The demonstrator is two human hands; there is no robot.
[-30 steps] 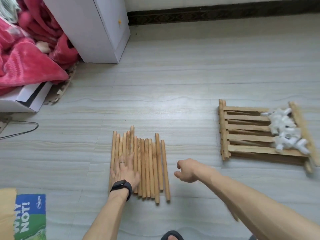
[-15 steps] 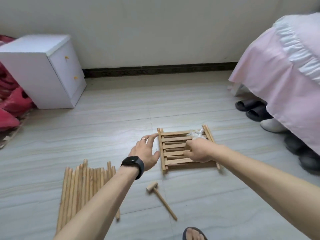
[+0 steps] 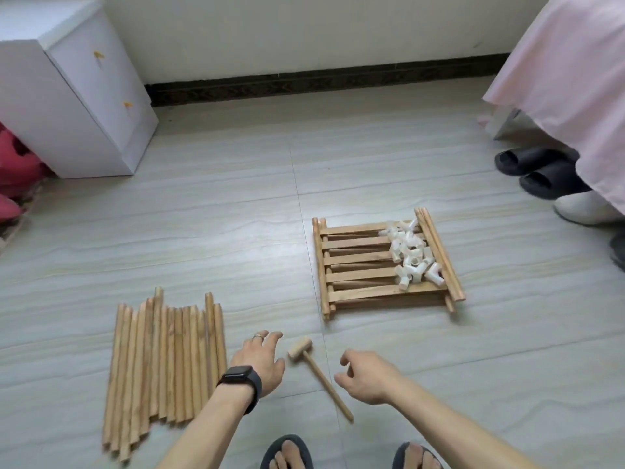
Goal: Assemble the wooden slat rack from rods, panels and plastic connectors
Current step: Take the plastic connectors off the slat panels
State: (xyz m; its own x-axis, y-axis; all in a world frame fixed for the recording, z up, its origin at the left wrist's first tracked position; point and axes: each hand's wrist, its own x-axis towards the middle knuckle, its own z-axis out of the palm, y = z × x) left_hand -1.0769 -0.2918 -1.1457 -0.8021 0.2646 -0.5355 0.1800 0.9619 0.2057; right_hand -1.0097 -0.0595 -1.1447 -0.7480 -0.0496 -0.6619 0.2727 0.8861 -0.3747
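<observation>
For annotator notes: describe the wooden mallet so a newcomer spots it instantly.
On the floor, find the gap between the row of wooden rods and the stacked slat panels holding white connectors. The wooden mallet lies nearer the person, between the left hand and right hand. Alone among the wood, it has a blocky head on a thin handle.

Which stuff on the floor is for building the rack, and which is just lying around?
For the rack: rods, slat panels, white connectors on the panels, wooden mallet.
Just lying about: white cabinet, black slippers, pink bed cover, red blanket.
</observation>
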